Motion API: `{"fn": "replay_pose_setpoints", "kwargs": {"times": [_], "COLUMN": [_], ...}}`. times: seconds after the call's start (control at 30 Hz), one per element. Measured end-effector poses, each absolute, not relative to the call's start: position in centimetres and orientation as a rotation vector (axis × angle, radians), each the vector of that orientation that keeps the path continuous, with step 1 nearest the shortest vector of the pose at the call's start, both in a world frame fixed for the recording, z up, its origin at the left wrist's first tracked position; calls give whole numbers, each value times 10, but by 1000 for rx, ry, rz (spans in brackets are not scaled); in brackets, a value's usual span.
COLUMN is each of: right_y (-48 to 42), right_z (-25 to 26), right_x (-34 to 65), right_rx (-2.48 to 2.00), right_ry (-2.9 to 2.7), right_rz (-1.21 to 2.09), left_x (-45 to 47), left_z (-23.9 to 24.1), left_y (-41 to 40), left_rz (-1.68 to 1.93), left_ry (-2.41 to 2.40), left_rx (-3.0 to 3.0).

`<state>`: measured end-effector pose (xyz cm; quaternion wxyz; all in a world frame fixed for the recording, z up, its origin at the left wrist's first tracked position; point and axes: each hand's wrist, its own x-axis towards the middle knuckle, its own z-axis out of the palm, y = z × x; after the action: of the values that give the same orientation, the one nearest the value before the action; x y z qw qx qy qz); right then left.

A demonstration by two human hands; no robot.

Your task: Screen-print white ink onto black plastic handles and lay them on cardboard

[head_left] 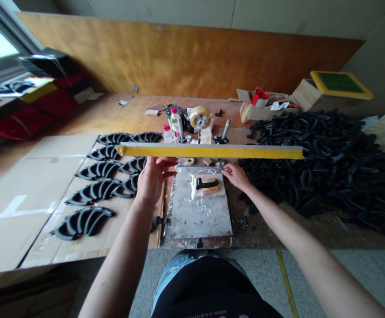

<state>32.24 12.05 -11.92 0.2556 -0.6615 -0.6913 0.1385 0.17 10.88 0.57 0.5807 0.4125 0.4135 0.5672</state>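
A long yellow bar with a grey upper face (pixel 212 152), like a frame seen edge-on, spans above the work spot. Just below its left part is my left hand (pixel 150 181), fingers stretched to the right and apart; whether they touch the bar cannot be told. My right hand (pixel 236 176) has its fingertips pressed together at the upper right corner of a grey metal plate (pixel 199 221); what is pinched there is too small to make out. On the plate, under or among shiny clear film, a black curved handle-like part (pixel 207 183) lies in a tan holder (pixel 209 191).
Rows of black curved parts (pixel 93 192) lie on cardboard at left. A big heap of similar black parts (pixel 298 176) covers the right side. Behind the bar stand a red-capped bottle (pixel 174 120), a tape roll (pixel 200 119) and metal posts (pixel 226 129). An open box (pixel 248 112) sits farther back.
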Motion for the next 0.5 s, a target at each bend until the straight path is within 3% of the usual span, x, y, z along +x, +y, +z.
{"fn": "replay_pose_setpoints", "kwargs": {"times": [0.1,0.27,0.4,0.5], "right_y": [94,51,27,39], "right_z": [-137,-125,-119,-118], "right_x": [286,226,210,264], "right_rx": [-1600,-1632,-1073,-1319], "right_ry": [-2171,-2196,-2552,-2508], "right_rz": [324,93,72,103], "left_x": [15,43,31,-26], "left_z": [-12,-80,-118,-141], "left_y": [96,31,0,-6], "left_rz": [1315,672,732,846], "left_ry": [1047,1116,1134,1438], "left_rx": [835,527,344,356]}}
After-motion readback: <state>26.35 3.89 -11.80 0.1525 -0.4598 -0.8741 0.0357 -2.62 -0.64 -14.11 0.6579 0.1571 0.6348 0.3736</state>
